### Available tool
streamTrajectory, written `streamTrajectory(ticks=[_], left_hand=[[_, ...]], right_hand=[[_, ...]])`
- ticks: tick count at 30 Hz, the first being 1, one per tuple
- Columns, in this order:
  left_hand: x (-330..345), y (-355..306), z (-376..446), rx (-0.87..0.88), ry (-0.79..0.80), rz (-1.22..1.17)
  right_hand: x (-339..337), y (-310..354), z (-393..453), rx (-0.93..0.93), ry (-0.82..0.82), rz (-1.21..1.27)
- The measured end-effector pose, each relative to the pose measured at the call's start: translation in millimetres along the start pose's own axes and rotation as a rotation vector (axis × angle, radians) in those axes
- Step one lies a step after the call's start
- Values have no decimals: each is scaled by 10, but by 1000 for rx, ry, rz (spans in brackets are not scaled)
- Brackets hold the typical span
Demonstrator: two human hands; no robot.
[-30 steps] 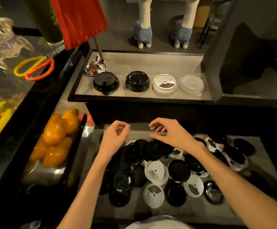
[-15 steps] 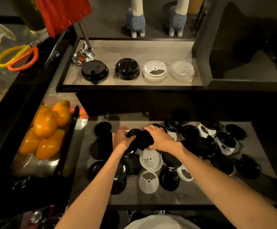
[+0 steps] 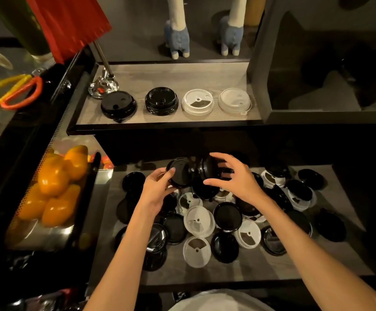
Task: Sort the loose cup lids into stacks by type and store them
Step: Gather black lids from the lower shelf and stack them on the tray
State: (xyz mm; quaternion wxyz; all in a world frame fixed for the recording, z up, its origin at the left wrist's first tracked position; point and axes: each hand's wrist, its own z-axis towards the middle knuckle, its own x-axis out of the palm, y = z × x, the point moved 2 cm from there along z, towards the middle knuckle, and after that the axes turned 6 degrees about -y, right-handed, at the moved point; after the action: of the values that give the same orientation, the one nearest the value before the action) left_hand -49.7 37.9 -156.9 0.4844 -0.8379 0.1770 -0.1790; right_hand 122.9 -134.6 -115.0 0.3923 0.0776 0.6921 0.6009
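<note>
Hands meet above the far edge of the lower shelf (image 3: 294, 265) in the head view, each lifting a black lid clear of the pile. The left hand (image 3: 155, 189) grips a flat black lid (image 3: 179, 172) tilted toward the camera, thumb pressed on its near rim and the other fingers curled behind its lower edge. Just beside it and touching it, a domed black lid (image 3: 207, 168) stands on edge in the right hand (image 3: 236, 180), whose thumb lies under the lid's near side while the index finger arches over its top; the remaining fingers spread loosely past it, so the hold is a light pinch rather than a full clasp. Below the hands, loose lids (image 3: 205, 223), black and white mixed, lie scattered and overlapping across the lower shelf. On the upper shelf (image 3: 160, 72) four sorted stacks stand in a row, apart from one another: a flat black stack (image 3: 118, 105), a domed black stack (image 3: 161, 101), a white stack with a dark wedge (image 3: 197, 102) and a plain white stack (image 3: 234, 101). Left of the lower shelf sits a tray of orange peppers (image 3: 54, 185), and scissors (image 3: 14, 92) lie on the counter farther back.
</note>
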Motion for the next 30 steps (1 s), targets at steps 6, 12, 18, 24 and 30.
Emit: streamTrajectory(ticks=[6, 12, 18, 24, 30], left_hand=[[236, -214, -360, -87, 202, -265], [428, -270, -587, -140, 241, -383], [491, -348, -685, -156, 244, -387], [591, -417, -788, -148, 298, -413], [642, -451, -901, -136, 280, -462]], right_hand=[[-72, 351, -34, -158, 4, 8], [-49, 471, -12, -256, 50, -90], [-244, 623, 45, -337, 145, -195], [-271, 745, 107, -398, 225, -342], [-282, 766, 63, -379, 170, -315]])
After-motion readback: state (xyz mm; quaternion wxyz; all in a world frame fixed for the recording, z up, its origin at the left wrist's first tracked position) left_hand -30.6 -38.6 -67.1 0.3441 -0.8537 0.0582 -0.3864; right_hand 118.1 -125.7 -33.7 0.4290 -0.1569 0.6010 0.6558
